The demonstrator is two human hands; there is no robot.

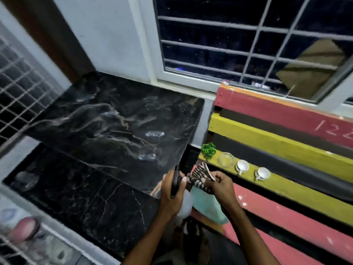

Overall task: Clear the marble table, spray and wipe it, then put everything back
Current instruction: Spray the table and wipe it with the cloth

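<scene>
At the near right corner of the black marble table [114,121], the left hand [172,192] is wrapped around a white spray bottle [184,203], its dark trigger head poking up past the fingers. Just at its three o'clock, the right hand [221,185] pinches a striped cloth [200,176]. At two o'clock, a small green plant [208,150], a glass bowl [226,159] and two white cups [242,166] sit along a yellow plank [305,190].

Barred window [248,44] above striped bench [286,115]

black marble table [114,121] bare, striped cloth [200,177] bunched
</scene>
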